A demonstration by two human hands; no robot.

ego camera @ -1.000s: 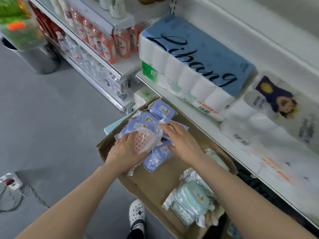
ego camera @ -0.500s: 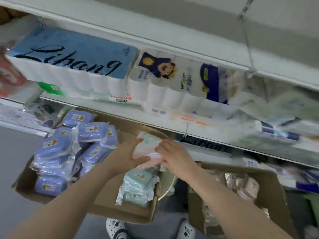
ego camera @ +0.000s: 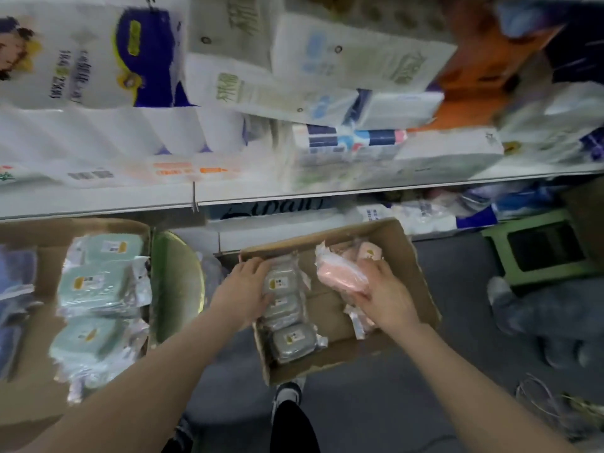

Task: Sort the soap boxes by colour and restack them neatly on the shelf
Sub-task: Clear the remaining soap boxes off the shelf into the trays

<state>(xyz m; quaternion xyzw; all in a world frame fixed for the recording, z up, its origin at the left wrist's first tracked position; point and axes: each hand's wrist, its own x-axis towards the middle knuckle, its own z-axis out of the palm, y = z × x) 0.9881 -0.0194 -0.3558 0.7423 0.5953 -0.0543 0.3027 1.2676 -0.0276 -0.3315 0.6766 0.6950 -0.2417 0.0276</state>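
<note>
Two hands reach into the open carton (ego camera: 415,253), which stands on the floor below the front edge of the shelf (ego camera: 294,198). The right hand (ego camera: 387,297) is over the carton's right half. Its fingers (ego camera: 380,273) are curled round a pink soap box (ego camera: 338,276) in clear wrap, held just above more pink packs lying in the carton. The left hand (ego camera: 243,291) is at the carton's left wall, touching the far end of the grey soap boxes (ego camera: 287,322), three of which lie in a row along that wall. Whether its fingers curl round one cannot be told. Each grey box carries a small yellow-and-white label, with print too small to read. Left of the carton, a second carton (ego camera: 19,403) holds green soap boxes (ego camera: 98,284) with the same kind of label, and blue soap boxes (ego camera: 16,273) lie at its far side. Above the carton, the shelf carries paper-roll packs (ego camera: 98,125). Their printing is blurred and cannot be read.
</note>
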